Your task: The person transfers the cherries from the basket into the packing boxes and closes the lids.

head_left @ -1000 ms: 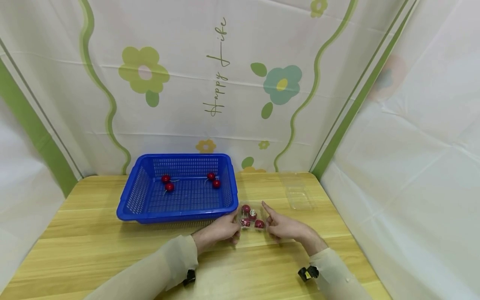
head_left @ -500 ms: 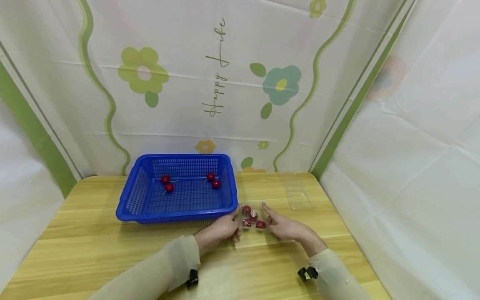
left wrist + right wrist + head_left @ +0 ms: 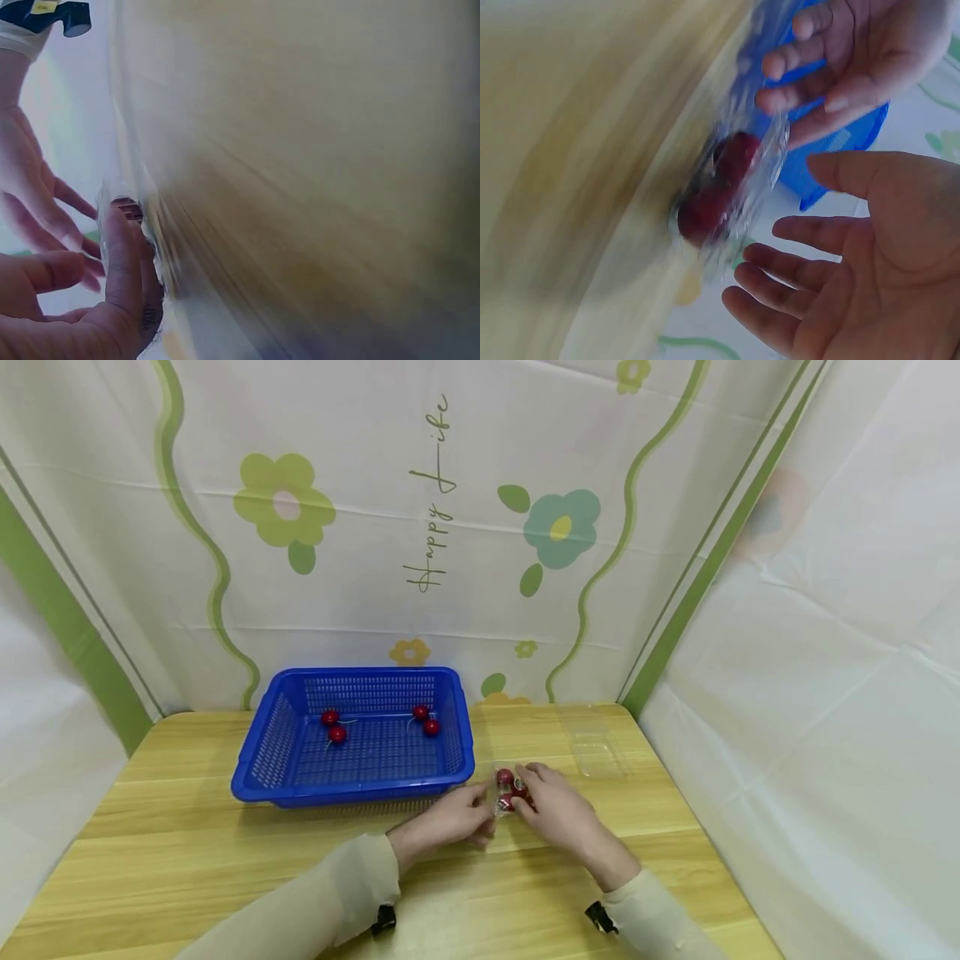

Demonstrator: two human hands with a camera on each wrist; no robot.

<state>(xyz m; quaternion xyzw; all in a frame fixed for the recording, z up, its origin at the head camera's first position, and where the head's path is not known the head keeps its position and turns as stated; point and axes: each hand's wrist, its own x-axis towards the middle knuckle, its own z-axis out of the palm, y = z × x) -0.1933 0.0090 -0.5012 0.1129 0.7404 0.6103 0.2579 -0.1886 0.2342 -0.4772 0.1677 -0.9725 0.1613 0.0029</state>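
Between the two hands on the wooden table lies a small clear plastic container (image 3: 495, 811) with several red cherries (image 3: 505, 775) in it. My left hand (image 3: 452, 815) is at its left side, the fingertips right at the clear wall. In the left wrist view that hand's straight index finger (image 3: 124, 262) lies along the plastic, thumb apart. My right hand (image 3: 562, 816) reaches over the container's right part and covers some cherries in the head view. From the right wrist view, the right palm (image 3: 900, 262) faces the container with fingers spread and nothing gripped.
A blue plastic basket (image 3: 352, 794) stands left of the container, with two pairs of stemmed cherries (image 3: 338, 735) on its bottom. Another clear plastic container (image 3: 597, 757) lies on the table (image 3: 660, 802) at the back right. A printed curtain (image 3: 360, 602) hangs behind.
The container with the cherries has shifted slightly right. My right hand has moved left from its side to over it; my left hand has followed a little to the right.
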